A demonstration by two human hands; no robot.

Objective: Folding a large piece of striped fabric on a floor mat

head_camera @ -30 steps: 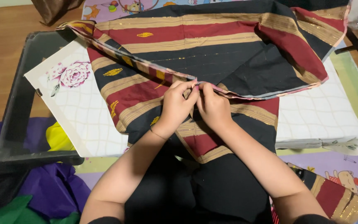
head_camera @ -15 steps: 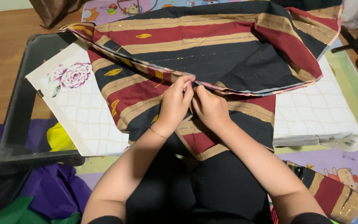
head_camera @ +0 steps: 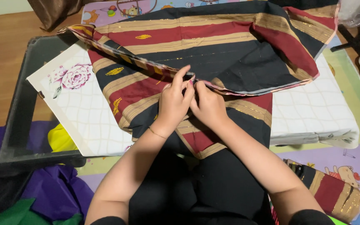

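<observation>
A striped cloth [head_camera: 230,46] in black, dark red and gold lies spread over a low glass table [head_camera: 19,125] and hangs down over my lap. Its upper layer is folded over, with the folded edge running across the middle. My left hand [head_camera: 173,102] and my right hand [head_camera: 209,106] sit side by side at that edge, fingertips pinching the hem between them. A thin bracelet shows on my left wrist.
Under the cloth lies a white quilted sheet [head_camera: 80,112] with a pink flower print. A colourful play mat [head_camera: 355,166] covers the floor at right. Purple, green and yellow fabric [head_camera: 55,191] is piled at lower left. Another striped piece [head_camera: 334,191] lies at lower right.
Both hands have stayed at the folded edge, with small shifts of the fingers along the hem. The cloth lies much as before.
</observation>
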